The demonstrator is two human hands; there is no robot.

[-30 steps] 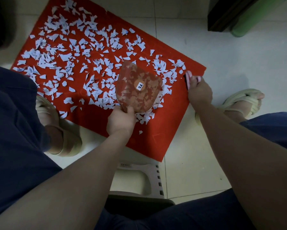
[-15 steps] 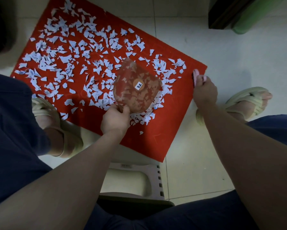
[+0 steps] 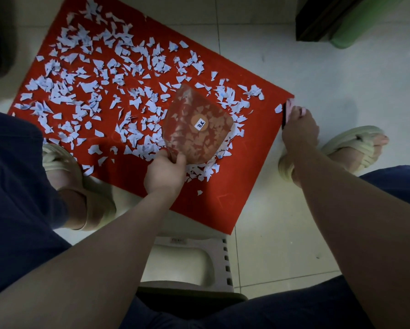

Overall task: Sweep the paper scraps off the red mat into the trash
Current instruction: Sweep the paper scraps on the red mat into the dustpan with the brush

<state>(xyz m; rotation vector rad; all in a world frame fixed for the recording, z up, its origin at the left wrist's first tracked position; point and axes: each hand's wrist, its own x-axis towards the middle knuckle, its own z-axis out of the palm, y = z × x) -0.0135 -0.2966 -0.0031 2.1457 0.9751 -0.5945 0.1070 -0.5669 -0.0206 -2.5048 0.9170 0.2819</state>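
Observation:
A red mat (image 3: pixel 234 186) lies on the tiled floor, strewn with several pale paper scraps (image 3: pixel 80 91). My left hand (image 3: pixel 164 175) grips the handle end of a translucent pinkish dustpan (image 3: pixel 196 129) with a round sticker, held low over scraps near the mat's middle right. My right hand (image 3: pixel 298 129) sits at the mat's right edge, closed on a small pink brush (image 3: pixel 288 110) with dark bristles touching the mat's edge. One scrap (image 3: pixel 278 108) lies just left of the brush.
My feet in pale sandals (image 3: pixel 355 143) flank the mat; the left sandal (image 3: pixel 64 167) rests on its near-left corner. A white plastic stool (image 3: pixel 199 260) is below me. A dark cabinet (image 3: pixel 322 17) and a green cylinder (image 3: pixel 365 22) stand at the far right.
My right hand with the brush has shifted slightly right along the mat's edge. The left hand and dustpan have stayed almost in place, tilting a little.

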